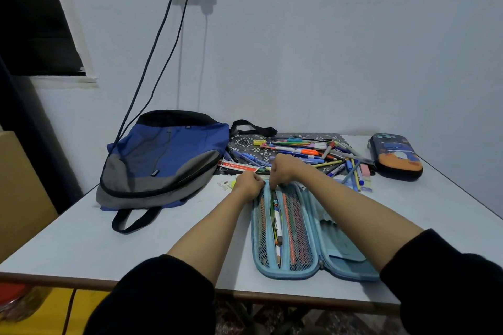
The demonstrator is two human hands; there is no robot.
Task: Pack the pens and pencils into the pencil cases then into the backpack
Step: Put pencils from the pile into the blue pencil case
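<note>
A light-blue pencil case lies open on the table in front of me, with several pens and pencils under its mesh pockets. My left hand grips the case's far left edge. My right hand curls its fingers down onto the top of the mesh pocket, pinching at the pens' ends. A pile of loose pens and pencils lies behind on a patterned mat. A blue and grey backpack lies flat to the left. A dark pencil case, zipped shut, sits at the right.
A red and white ruler lies between the backpack and my hands. A pink eraser sits by the pile. Two cables hang from wall sockets down behind the backpack. The table ends close at the front and right.
</note>
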